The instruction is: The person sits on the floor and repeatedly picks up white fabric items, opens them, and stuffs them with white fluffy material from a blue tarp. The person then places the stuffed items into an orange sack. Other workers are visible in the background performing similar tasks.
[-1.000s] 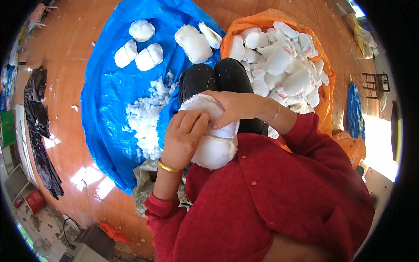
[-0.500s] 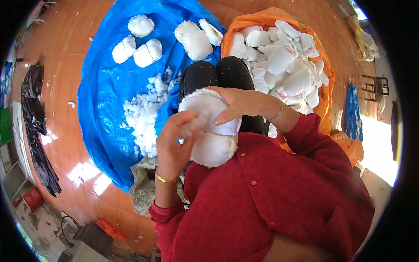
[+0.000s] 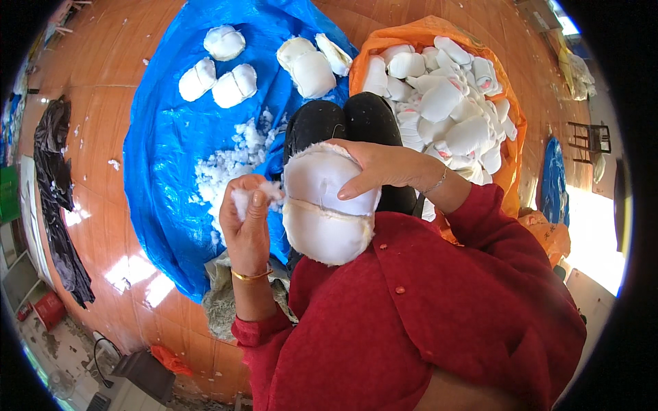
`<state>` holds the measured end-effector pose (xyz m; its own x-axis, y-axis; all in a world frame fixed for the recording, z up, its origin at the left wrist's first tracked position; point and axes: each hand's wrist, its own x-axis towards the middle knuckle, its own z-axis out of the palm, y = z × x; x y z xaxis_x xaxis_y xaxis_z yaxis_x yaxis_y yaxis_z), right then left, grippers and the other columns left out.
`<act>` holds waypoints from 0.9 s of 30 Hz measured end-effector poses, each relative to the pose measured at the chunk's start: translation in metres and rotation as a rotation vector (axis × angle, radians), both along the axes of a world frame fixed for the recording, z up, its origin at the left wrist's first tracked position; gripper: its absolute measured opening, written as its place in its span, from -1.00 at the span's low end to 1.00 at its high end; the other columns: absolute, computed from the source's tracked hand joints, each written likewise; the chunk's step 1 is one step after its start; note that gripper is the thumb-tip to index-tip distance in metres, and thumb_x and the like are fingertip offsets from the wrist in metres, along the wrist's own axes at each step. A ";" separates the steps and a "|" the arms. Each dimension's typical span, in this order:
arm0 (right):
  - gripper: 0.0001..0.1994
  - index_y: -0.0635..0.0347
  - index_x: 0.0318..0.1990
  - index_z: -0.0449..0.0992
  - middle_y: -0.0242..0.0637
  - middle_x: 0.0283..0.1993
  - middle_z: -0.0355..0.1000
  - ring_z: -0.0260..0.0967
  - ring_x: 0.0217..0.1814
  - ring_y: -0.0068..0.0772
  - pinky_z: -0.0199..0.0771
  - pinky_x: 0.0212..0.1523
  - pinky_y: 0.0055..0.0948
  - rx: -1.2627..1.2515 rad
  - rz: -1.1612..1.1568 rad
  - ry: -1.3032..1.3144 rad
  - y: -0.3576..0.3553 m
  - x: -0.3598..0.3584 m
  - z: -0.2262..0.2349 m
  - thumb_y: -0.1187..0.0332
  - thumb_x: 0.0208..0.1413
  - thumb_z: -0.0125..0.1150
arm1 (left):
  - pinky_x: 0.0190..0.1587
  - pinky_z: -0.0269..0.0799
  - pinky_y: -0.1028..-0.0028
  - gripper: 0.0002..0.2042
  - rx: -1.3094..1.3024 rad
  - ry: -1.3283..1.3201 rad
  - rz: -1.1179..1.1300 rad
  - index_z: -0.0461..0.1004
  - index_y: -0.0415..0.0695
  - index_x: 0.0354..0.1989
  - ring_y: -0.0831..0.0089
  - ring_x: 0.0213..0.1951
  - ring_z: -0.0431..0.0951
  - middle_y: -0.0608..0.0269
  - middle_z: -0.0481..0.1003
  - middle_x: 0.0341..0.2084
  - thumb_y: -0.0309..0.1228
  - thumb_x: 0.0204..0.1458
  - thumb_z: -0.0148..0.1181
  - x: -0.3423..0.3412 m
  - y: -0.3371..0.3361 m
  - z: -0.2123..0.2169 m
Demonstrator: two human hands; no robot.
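The person sits on the reddish-brown wooden floor [image 3: 103, 109] with the rounded white plush fabric shell with a stitched seam across its middle [image 3: 327, 205] held upright against the lap, just above the 2 black-clad knees [image 3: 343, 120]. The right hand [image 3: 380, 168] lies over the shell's upper half, fingers spread and pressed flat on the fabric; this appears to steady the piece and keep its left edge facing the other hand. The left hand [image 3: 248, 229], with a thin gold bangle [image 3: 251, 276] at the wrist, is raised just beside that edge, its grip pressed together on a small tuft of white fibre stuffing [image 3: 255, 197]. A loose heap of the same white stuffing [image 3: 229, 161] lies on the blue plastic tarpaulin [image 3: 161, 164] near that hand, within easy reach. Further out on the tarpaulin lie 5 plump white stuffed cushions [image 3: 233, 83], set well apart from the heap. On the person's right, an orange plastic sack [image 3: 510, 147] holds many flat white fabric pieces [image 3: 445, 103], apparently unfilled, near the right arm in its red sleeve [image 3: 493, 226].
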<state>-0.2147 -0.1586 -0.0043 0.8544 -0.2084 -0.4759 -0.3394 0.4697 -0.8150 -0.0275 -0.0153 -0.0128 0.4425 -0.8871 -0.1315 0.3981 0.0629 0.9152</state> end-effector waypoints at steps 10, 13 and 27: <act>-0.21 0.24 0.21 0.11 -0.17 0.05 0.29 0.26 0.08 -0.37 0.29 0.08 -0.42 -0.092 0.056 -0.030 0.004 0.003 -0.001 0.29 -0.22 0.39 | -0.33 0.39 0.46 -0.86 -0.118 -1.146 -0.291 0.42 -0.21 -0.30 0.53 -0.38 0.43 0.33 0.44 -0.42 -0.65 -0.05 0.12 -0.016 -0.008 0.010; -0.23 0.23 0.21 0.12 -0.20 0.05 0.29 0.26 0.08 -0.40 0.28 0.09 -0.43 -0.118 0.026 -0.019 0.004 0.005 0.006 0.35 -0.21 0.37 | -0.35 0.34 0.51 -0.93 -0.134 -0.802 -0.176 0.42 -0.21 -0.31 0.53 -0.40 0.40 0.34 0.42 -0.43 -0.56 0.02 0.11 -0.008 0.001 -0.005; -0.21 0.16 0.22 0.15 -0.33 0.06 0.31 0.23 0.12 -0.48 0.19 0.17 -0.45 0.129 -0.205 -0.116 0.004 -0.008 -0.002 0.53 -0.29 0.34 | -0.19 0.33 0.58 -0.78 0.064 -0.449 -0.074 0.42 -0.17 -0.19 0.59 -0.28 0.41 0.40 0.45 -0.35 -0.59 -0.05 0.18 -0.005 0.014 -0.030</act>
<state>-0.2229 -0.1542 -0.0067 0.8509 -0.3268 -0.4112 -0.1343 0.6215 -0.7718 -0.0327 -0.0016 -0.0432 0.4040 -0.9147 0.0032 -0.0377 -0.0132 0.9992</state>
